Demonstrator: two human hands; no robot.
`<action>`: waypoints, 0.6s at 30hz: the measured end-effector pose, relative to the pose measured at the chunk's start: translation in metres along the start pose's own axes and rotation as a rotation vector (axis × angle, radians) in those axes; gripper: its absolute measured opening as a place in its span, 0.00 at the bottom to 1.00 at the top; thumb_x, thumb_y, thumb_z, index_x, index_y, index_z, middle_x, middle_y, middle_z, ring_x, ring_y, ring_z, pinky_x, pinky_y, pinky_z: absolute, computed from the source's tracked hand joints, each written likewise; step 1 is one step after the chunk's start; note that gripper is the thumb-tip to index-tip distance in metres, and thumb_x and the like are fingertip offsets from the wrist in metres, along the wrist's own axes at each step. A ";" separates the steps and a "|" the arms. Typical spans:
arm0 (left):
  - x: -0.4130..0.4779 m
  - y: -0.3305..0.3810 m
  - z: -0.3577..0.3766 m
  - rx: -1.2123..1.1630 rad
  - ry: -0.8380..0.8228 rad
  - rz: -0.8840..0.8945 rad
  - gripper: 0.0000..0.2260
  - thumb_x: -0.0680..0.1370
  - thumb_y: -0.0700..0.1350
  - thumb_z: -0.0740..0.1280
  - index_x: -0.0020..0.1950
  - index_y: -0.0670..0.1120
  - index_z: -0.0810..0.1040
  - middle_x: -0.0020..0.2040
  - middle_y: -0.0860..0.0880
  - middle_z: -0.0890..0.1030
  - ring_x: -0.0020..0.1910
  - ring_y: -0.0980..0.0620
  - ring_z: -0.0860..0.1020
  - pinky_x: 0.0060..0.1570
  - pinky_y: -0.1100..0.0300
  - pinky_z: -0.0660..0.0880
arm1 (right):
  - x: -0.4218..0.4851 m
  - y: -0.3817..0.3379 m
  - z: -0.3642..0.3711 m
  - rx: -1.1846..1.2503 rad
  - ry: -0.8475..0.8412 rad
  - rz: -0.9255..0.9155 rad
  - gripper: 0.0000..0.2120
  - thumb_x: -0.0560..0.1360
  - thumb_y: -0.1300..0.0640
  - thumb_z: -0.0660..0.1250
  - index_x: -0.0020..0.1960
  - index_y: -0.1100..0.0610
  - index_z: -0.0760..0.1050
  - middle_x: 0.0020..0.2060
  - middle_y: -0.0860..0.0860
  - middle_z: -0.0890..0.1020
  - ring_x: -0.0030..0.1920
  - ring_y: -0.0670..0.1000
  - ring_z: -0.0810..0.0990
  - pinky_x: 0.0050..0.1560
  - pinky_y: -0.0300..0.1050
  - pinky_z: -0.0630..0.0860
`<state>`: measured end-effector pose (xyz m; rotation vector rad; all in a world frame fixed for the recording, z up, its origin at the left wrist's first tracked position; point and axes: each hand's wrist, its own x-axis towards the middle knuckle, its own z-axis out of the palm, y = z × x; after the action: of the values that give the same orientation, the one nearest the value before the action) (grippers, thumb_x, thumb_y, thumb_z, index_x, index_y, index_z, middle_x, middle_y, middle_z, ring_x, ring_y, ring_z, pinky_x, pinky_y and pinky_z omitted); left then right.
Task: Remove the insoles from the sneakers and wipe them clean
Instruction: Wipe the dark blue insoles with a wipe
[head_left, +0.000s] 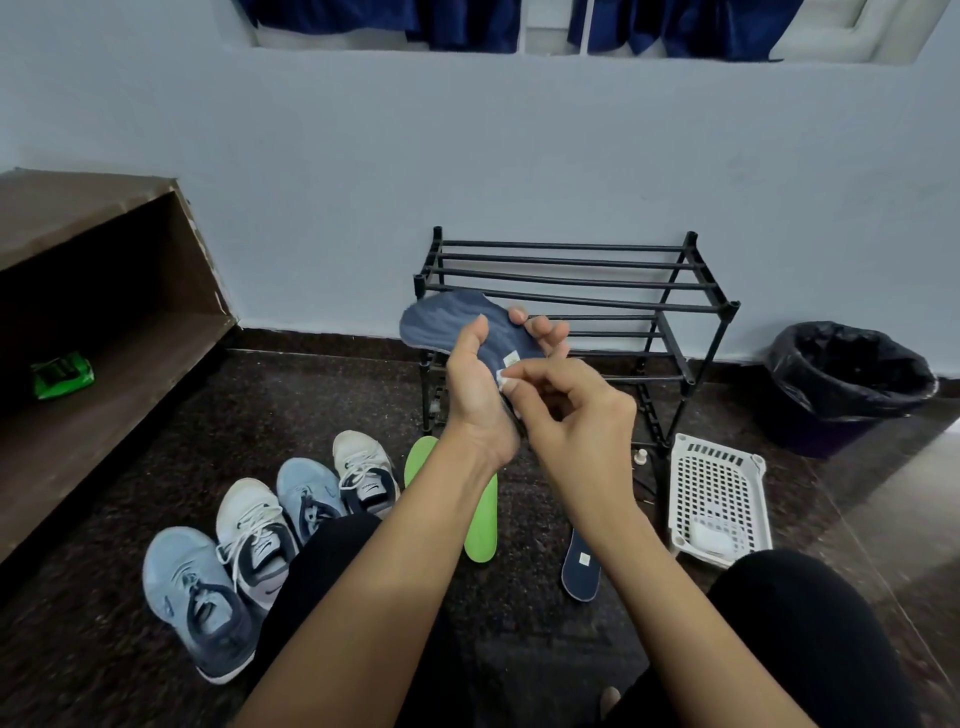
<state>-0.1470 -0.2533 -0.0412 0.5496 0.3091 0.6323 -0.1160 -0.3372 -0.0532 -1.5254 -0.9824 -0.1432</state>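
Sneakers (254, 530) are ranged on the floor at left, a green insole (480, 530) laid beside them. A navy insole (457, 322) is gripped aloft by the left hand (475, 400); what appears to be a white wipe (503, 378) is pinched against it by the right hand (569, 415).

Nothing is legible: the pale tags (511, 359) on the held insole (452, 322) and the floor insole (581, 569) at five o'clock, and the green packet (62, 374) at nine o'clock, carry print too small to read.

Four sneakers (254, 530) in a row at left, two insoles (480, 525) just right of them. Behind, rack (561, 271) against the wall (519, 156), bin (810, 426) to its right, basket (717, 467) before it.
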 end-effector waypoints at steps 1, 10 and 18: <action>-0.001 -0.003 0.001 -0.023 -0.004 -0.007 0.16 0.81 0.54 0.52 0.43 0.46 0.73 0.39 0.48 0.76 0.46 0.50 0.80 0.59 0.55 0.73 | 0.002 0.000 0.001 0.008 0.017 -0.006 0.05 0.70 0.66 0.72 0.44 0.57 0.83 0.41 0.48 0.84 0.44 0.43 0.82 0.48 0.36 0.77; -0.004 0.004 -0.004 -0.039 -0.129 0.041 0.16 0.72 0.57 0.64 0.47 0.44 0.75 0.43 0.47 0.76 0.45 0.50 0.77 0.48 0.57 0.76 | 0.008 0.016 -0.004 -0.151 0.035 -0.025 0.04 0.71 0.64 0.72 0.44 0.56 0.82 0.39 0.50 0.83 0.37 0.46 0.79 0.44 0.41 0.76; 0.000 0.016 -0.004 0.022 -0.077 0.014 0.18 0.78 0.58 0.54 0.36 0.47 0.67 0.35 0.49 0.71 0.39 0.51 0.76 0.65 0.49 0.69 | -0.007 -0.002 0.003 0.016 -0.102 0.005 0.04 0.70 0.62 0.72 0.43 0.55 0.83 0.38 0.46 0.83 0.36 0.45 0.80 0.42 0.37 0.76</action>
<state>-0.1564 -0.2413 -0.0356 0.5959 0.2398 0.6200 -0.1233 -0.3383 -0.0565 -1.5320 -1.0581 -0.0546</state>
